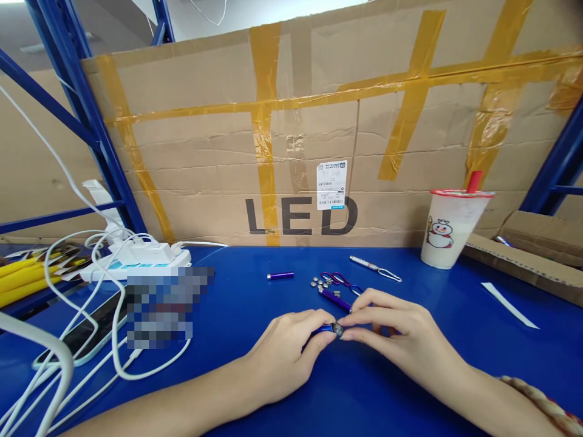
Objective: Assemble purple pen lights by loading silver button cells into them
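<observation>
My left hand point(291, 349) is closed around a short blue metal tube point(322, 329), like a mini flashlight body, mostly hidden by the fingers. At the tube's right end is a small round silver piece point(337, 329); whether it is a button cell or a cap, I cannot tell. My right hand point(396, 321) pinches this piece between thumb and fingertips. Just beyond the fingers lies a purple tube point(334, 299). Several button cells point(321, 283) are scattered beside it, near a dark red carabiner clip point(340, 278) and a blue clip point(356, 291).
Farther back lie a short purple tube point(280, 275) and a silver penlight point(364, 263) with a clip. A drink cup point(449, 233), a paper strip point(509, 304) and an open carton point(523, 261) are right. A power strip point(150, 262), cables and phone point(91, 328) lie left.
</observation>
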The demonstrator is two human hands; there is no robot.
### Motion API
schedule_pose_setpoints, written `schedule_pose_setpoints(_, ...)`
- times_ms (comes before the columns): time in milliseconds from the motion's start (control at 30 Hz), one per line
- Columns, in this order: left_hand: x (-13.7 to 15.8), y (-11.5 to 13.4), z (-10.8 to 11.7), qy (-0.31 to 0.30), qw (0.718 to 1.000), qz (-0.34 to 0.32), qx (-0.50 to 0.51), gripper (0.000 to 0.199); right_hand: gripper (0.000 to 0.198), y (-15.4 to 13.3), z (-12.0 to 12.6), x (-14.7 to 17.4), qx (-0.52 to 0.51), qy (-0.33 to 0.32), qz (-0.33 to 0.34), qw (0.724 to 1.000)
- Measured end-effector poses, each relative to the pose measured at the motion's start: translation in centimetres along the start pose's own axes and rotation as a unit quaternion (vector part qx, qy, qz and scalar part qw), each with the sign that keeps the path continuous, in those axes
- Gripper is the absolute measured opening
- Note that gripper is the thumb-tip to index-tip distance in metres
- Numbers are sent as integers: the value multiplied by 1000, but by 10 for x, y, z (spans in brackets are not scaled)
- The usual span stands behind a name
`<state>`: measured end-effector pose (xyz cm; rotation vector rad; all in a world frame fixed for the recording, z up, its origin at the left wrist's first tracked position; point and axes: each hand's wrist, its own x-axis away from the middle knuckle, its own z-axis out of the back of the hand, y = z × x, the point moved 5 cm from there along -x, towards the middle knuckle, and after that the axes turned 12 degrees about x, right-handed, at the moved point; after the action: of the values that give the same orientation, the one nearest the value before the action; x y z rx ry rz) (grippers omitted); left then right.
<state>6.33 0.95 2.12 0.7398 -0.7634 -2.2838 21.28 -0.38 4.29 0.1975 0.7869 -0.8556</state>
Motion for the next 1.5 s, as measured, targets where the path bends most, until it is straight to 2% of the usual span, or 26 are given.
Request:
schedule_pose_setpoints(133,-2,1,-2,-13,1000,-5,16,25,13,0,-1,-1,-16,-13,-9,1000)
schedule_pose_setpoints(400,-2,0,-1,10,1000,-8,-11,22,22,3,-6,-3,-37,-36,5,999)
schedule_pose_setpoints(633,0,-5,1,13,999,29,-36,27,29,19,-27,-2,-87,-109,-76,987)
schedule_pose_setpoints(1067,-3,-13,23,71,994,79,21,29,41,20,-33,-29,-88,-105,-189,972)
schedule_pose_setpoints(1267,-3,-19,33,99,990,95,46,30,44,10,-32,-56,-53,-104,-148,982)
schedule_pose_setpoints(1500,1,-33,37,116,980,135,91,33,48,8,-43,-74,-29,-114,-141,983)
